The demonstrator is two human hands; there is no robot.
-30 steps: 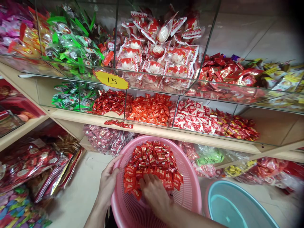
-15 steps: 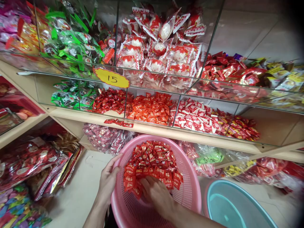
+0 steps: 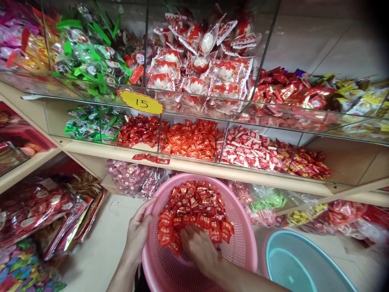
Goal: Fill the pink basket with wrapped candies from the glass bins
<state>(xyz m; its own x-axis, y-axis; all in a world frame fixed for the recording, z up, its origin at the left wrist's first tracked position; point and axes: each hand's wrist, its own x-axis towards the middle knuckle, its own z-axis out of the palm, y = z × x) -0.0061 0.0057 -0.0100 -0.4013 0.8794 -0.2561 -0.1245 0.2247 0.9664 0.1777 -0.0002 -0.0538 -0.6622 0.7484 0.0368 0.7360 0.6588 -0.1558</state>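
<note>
A pink perforated basket [image 3: 247, 243] holds many small red wrapped packets [image 3: 197, 200], darker ones toward the back and brighter ones nearer me. My left hand [image 3: 138, 231] grips the basket's left rim, its thumb and fingers round the edge. Inside the basket, my right hand [image 3: 200, 247] rests on the bright red packets with its fingers curled down; whatever lies under the fingertips is hidden.
Beyond the basket stands a shelf [image 3: 243, 176] with glass compartments of wrapped sweets and a yellow price tag [image 3: 140, 101] reading 15. A teal basin [image 3: 291, 263] is at the lower right. Bagged goods [image 3: 36, 202] lie at the left.
My right hand has drawn its fingers in and its knuckles are raised a little. My left hand stays on the rim.
</note>
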